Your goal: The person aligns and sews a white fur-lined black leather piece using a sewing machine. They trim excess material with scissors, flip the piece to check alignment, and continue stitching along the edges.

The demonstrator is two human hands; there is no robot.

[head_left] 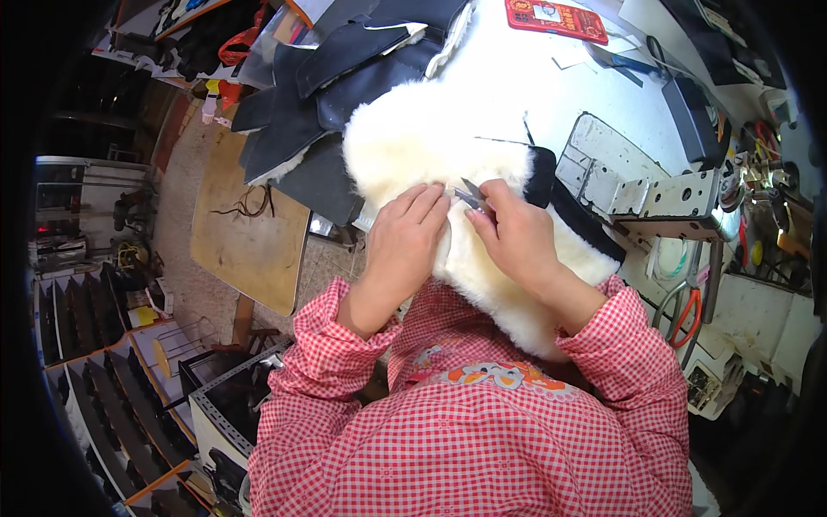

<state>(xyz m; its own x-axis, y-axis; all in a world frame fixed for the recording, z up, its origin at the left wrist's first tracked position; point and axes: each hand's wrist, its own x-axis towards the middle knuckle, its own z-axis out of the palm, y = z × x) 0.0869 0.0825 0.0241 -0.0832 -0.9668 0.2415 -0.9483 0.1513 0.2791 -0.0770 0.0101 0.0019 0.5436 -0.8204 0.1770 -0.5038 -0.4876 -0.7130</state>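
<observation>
A cream-coloured fleece piece [405, 142] with black fabric [541, 177] along its right side lies at the front of the white table and hangs over my lap. My left hand [409, 228] grips the fleece near its front, fingers pressed together on the pile and the thumb hidden. In my right hand [517, 233] is a pair of small thread snips [468, 195], closed in the fingers. Its pointed blades lie apart against the fleece, just right of my left fingertips. Whether a thread is between the blades, I cannot tell.
Dark fabric pieces with pale fleece edges [293, 112] are heaped at the back left. A sewing machine [663, 202] stands to the right, with orange-handled scissors [687, 319] hanging below it. A red card [556, 19] lies at the back. A wooden board [245, 233] is at left.
</observation>
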